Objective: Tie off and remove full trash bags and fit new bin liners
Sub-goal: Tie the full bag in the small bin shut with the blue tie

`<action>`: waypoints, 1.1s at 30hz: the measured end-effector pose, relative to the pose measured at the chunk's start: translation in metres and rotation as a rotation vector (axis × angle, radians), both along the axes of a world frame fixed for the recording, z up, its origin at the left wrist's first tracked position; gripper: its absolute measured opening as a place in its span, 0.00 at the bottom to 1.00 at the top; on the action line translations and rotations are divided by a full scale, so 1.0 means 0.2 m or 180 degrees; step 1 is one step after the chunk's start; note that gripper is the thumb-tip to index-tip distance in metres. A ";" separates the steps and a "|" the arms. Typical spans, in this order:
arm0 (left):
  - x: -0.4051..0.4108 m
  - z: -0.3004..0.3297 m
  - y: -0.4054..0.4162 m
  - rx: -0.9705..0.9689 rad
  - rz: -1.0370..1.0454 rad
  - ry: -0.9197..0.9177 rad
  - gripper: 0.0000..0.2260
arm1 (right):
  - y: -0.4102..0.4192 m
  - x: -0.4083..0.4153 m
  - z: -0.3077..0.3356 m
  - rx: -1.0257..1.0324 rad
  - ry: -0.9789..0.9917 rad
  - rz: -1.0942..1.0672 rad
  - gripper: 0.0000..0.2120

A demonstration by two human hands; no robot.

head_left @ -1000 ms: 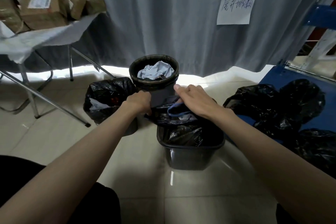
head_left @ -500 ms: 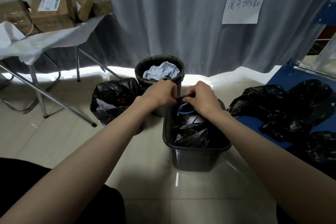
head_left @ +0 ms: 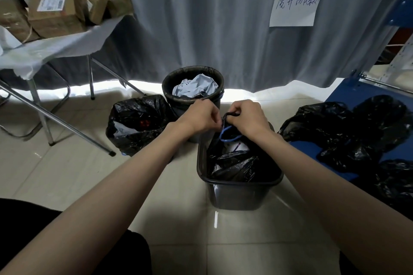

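Note:
A dark rectangular bin [head_left: 239, 194] stands on the tiled floor in front of me with a black trash bag [head_left: 234, 164] inside it. The bag's top is gathered upward, and a blue drawstring loop [head_left: 229, 135] hangs from the gathered part. My left hand [head_left: 200, 116] and my right hand [head_left: 247, 116] sit close together above the bin's far edge, each pinching the bag's gathered top. Behind them a round black bin [head_left: 193, 83] holds crumpled grey paper. A filled black bag [head_left: 136, 121] sits left of that bin.
Several loose black bags [head_left: 357, 129] lie on a blue platform [head_left: 308, 147] at the right. A folding table [head_left: 55, 51] with cardboard boxes stands at the left, its metal legs reaching toward the bags. A grey curtain with a paper sign [head_left: 295, 4] closes the back.
My hands have come together from apart on the bag's rim. They now hold its gathered top raised above the rectangular bin, and the blue loop hangs free below them.

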State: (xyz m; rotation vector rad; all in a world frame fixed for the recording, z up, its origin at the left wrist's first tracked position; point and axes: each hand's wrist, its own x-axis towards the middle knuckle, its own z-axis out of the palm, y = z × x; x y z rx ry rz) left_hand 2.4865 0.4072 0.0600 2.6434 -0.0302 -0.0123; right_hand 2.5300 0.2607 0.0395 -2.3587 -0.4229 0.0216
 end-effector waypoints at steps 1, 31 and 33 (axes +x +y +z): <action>0.00 0.01 -0.01 0.0010 0.0016 -0.0011 0.03 | 0.01 0.00 0.00 0.0093 0.0029 0.0032 0.07; -0.05 0.13 -0.02 0.0351 0.0632 -0.0231 0.07 | -0.06 0.00 0.00 -0.0354 0.0100 -0.0021 0.08; -0.05 0.15 -0.01 0.0322 0.0577 -0.0189 0.07 | -0.07 0.01 0.00 -0.0399 0.0087 -0.0083 0.06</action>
